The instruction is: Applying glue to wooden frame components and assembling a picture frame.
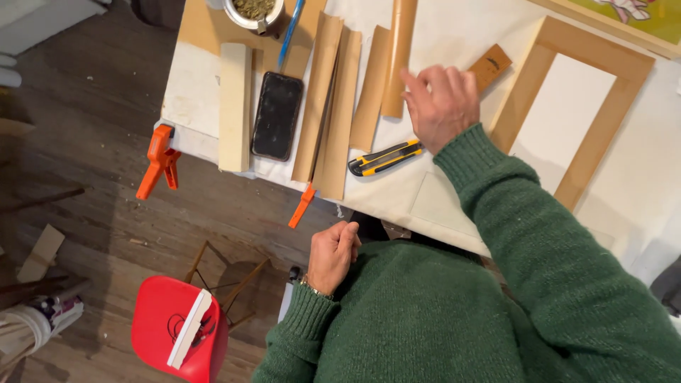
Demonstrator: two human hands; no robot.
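The yellow-and-black utility knife point(384, 157) lies flat on the paper-covered tabletop point(454, 42), and everything else is best placed from it. Just right of its butt end and a little above, the right hand point(441, 106) hovers over the tabletop, blurred, its fingers point(425, 89) loosely spread and released, grasping nothing; the knife is the tool nearest to it. Well below the knife, off the tabletop edge and against the green sweater point(440, 312), the left hand point(332, 255) is curled into a loose fist; whether it encloses anything I cannot tell.

Left of the knife several brown paper strips point(330, 99) lie side by side lengthwise, apparently laid out so each can be picked up singly, and a rolled brown tube point(399, 57) lies above the knife. Further left sit a dark phone point(277, 115) face up and a pale wooden block point(235, 106). An orange clamp point(159, 162) grips the tabletop edge far left of the knife, and a second orange clamp handle point(301, 206) pokes out just below-left, likely pinning the covering sheet in place. Right of the knife a wooden frame point(603, 135) rests flat. A red chair point(181, 330) stands on the floor below
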